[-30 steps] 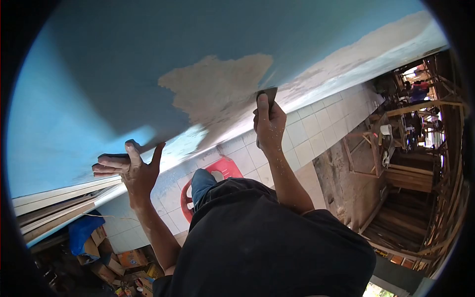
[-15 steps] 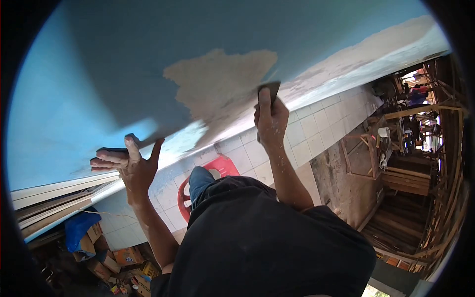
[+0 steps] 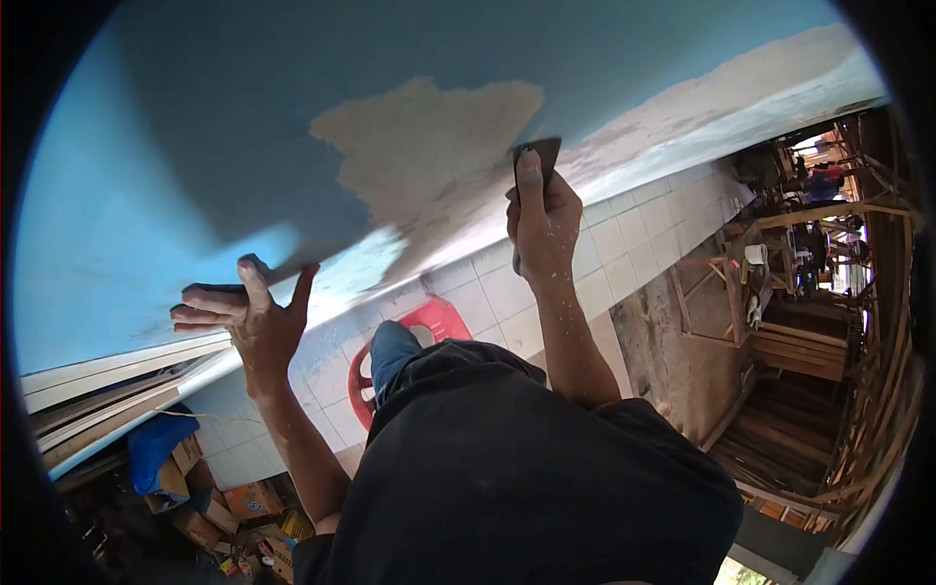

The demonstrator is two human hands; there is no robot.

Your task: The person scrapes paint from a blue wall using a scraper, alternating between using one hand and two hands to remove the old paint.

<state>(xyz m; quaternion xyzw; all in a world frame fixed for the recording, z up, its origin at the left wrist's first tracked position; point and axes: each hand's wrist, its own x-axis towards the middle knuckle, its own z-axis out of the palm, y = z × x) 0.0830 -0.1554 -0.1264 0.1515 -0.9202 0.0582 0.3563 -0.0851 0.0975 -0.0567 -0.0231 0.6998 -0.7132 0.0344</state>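
Note:
My right hand point(image 3: 548, 219) is wrapped around a scraper point(image 3: 538, 154), thumb pressed on its dark flat blade; most of the handle is hidden in the palm. The blade's edge meets the blue wall point(image 3: 244, 107), beside a bare patch point(image 3: 419, 141) where the paint is off and a pale surface shows. Pale flecks dot my right hand and forearm. Lower left, my left hand point(image 3: 258, 317) rests against the wall with its fingers spread, holding nothing.
A red plastic chair point(image 3: 441, 318) stands on the tiled floor point(image 3: 487, 297) beneath me. Cardboard boxes point(image 3: 252, 499) and a blue plastic sheet point(image 3: 161, 450) lie lower left. Wooden frames point(image 3: 717, 302) and stacked timber point(image 3: 799, 353) fill the right side.
My right hand and the scraper have moved slightly up and to the right along the wall. My left hand stays spread on the wall, with the view shifted a little.

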